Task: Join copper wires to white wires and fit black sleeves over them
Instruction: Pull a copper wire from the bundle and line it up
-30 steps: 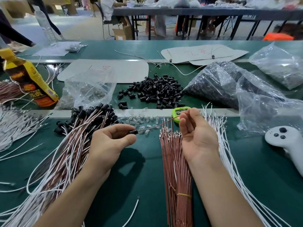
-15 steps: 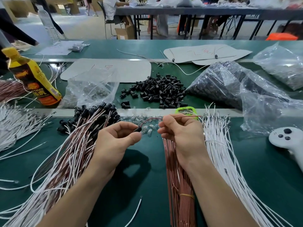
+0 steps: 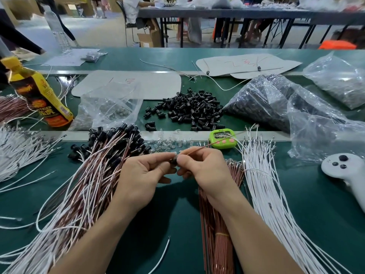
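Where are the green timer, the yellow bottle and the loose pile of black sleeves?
green timer point(image 3: 223, 142), head view, on its front face.
yellow bottle point(image 3: 39, 99), head view, on its label.
pile of black sleeves point(image 3: 189, 109), head view, middle of the heap.

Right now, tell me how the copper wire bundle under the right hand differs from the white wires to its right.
The copper wire bundle is reddish brown; the white wires are white. The copper wire bundle is tight, held by a yellow band; the white wires lie loose and fanned out. Both lie lengthwise on the green table.
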`<action>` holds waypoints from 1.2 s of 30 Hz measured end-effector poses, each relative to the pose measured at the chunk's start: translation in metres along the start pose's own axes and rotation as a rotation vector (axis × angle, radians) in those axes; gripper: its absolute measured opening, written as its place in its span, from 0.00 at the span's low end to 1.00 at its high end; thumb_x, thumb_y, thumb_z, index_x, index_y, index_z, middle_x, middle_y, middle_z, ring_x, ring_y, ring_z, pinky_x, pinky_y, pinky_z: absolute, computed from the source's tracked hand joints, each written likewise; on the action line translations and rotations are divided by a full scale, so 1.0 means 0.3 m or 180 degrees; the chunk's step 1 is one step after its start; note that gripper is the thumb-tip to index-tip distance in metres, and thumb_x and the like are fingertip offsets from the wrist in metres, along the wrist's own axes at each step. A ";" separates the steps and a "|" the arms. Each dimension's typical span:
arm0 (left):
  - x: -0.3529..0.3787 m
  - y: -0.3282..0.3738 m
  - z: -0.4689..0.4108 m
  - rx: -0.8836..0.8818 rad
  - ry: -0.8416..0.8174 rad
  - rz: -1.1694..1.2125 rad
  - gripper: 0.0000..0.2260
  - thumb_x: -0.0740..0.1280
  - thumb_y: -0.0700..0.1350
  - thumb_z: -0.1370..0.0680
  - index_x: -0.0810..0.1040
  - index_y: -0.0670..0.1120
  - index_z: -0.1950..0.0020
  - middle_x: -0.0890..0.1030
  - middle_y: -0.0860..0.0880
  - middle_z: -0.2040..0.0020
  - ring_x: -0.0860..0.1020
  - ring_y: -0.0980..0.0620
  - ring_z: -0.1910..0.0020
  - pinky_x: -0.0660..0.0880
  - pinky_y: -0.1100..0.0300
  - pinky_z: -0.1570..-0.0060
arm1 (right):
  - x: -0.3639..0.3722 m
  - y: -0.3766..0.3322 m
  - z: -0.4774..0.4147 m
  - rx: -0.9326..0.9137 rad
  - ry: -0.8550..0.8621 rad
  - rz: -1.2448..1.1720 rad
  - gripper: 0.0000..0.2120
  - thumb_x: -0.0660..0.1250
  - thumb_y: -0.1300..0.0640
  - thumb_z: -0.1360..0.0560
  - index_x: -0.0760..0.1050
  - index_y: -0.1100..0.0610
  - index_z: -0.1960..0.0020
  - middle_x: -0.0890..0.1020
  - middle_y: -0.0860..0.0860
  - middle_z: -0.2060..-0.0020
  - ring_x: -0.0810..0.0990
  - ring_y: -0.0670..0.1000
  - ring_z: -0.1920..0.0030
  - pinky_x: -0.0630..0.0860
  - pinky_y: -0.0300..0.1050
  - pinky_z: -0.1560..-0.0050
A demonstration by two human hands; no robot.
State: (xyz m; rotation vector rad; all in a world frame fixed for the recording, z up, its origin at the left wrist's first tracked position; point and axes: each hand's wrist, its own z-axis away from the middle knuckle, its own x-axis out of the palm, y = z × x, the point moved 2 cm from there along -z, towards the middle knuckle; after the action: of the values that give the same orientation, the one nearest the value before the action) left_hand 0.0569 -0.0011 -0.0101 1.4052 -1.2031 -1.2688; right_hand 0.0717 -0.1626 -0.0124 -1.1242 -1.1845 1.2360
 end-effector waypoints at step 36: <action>-0.012 -0.017 0.015 0.0774 0.0620 -0.1825 0.08 0.77 0.47 0.25 0.88 0.54 0.47 0.87 0.57 0.54 0.83 0.59 0.52 0.76 0.66 0.48 | 0.012 -0.043 0.033 -0.0676 0.0154 -0.0173 0.09 0.75 0.67 0.28 0.83 0.54 0.57 0.86 0.54 0.69 0.85 0.52 0.69 0.79 0.39 0.68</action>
State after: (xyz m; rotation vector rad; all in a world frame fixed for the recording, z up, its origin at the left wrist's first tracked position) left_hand 0.0528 0.0032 -0.0150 2.1032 -0.8677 -1.3452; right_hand 0.0629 -0.1595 0.0012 -1.2616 -1.3238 1.0539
